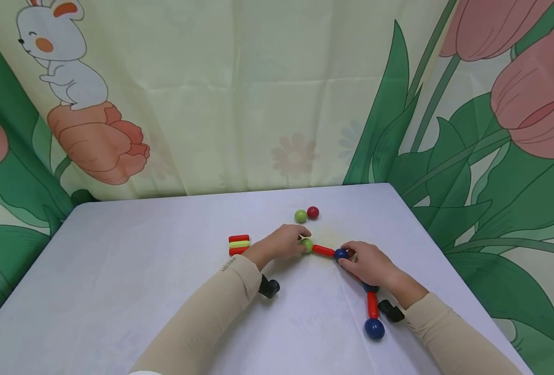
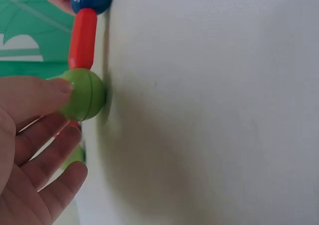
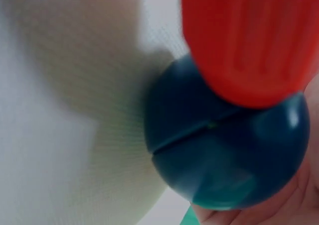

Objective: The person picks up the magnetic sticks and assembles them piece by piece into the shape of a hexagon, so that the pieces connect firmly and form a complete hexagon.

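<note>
Pinching a green ball point(image 1: 307, 246) with the left hand point(image 1: 284, 242), grasping a blue ball point(image 1: 340, 254) in the right hand point(image 1: 369, 263). Linked by a red rod point(image 1: 323, 251), then strung toward the near edge of the table point(image 1: 164, 281), closer to right edge than left, down to an end ball point(image 1: 374, 329). With a lime ball point(image 1: 301, 216) and a red ball point(image 1: 313, 212) by the far edge.

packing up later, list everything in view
Table: 1, white, foreground
Curtain: 1, multicoloured, behind table
Green balls: 2, green, back and end of chain
Red ball: 1, red, back
Blue balls: 3, blue, in chain
Red rods: 5, red, three chained, two at left
Yellow rod: 1, yellow, between red rods
Sleeves: 2, beige, foreground
Wrist cameras: 2, black, beside sleeves
Left hand: 1, bare, grip on chained green ball
Right hand: 1, bare, grip on blue ball
</note>
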Demonstrator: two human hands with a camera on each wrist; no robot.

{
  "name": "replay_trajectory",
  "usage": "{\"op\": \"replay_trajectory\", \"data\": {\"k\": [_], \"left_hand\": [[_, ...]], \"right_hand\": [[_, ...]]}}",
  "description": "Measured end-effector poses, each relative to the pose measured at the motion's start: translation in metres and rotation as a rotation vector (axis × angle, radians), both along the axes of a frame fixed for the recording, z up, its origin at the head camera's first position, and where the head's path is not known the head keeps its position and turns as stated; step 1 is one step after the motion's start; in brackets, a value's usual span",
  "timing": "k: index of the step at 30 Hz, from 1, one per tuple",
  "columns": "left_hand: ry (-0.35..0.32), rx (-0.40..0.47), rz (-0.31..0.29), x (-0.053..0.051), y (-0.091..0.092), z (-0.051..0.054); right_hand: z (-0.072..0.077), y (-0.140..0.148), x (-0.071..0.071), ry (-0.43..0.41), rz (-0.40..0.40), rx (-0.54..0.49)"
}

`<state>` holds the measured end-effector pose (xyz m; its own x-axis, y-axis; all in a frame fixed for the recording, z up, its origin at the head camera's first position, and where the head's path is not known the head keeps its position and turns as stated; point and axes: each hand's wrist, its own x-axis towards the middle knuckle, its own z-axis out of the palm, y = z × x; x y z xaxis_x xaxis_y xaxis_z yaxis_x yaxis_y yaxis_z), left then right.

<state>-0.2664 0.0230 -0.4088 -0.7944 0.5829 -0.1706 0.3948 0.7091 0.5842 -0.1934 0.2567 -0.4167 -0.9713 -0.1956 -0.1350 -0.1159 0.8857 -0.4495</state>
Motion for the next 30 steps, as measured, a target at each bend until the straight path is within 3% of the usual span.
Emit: {"op": "replay_trajectory", "data": {"k": [8, 12, 18, 22, 30], "left_hand": [[0.075, -0.013, -0.022, 0.001, -0.040, 0.011], [0.098, -0.043, 0.024, 0.003, -0.069, 0.013], [0.132, -0.107, 0.085, 0.012, -0.107, 0.010], [0.114, -0.102, 0.141, 0.018, -0.125, 0.007], [0.105, -0.125, 0.199, 0.027, -0.144, -0.002]], "right_hand": [[-0.002, 0.001, 0.000, -0.018, 0.005, -0.018], [-0.003, 0.003, -0.001, -0.022, 0.013, -0.016], [-0.002, 0.005, -0.001, -0.023, 0.017, -0.014], [-0.003, 0.005, -0.001, -0.021, 0.017, -0.010], [-0.005, 0.005, -0.001, -0.025, 0.021, -0.013]]}}
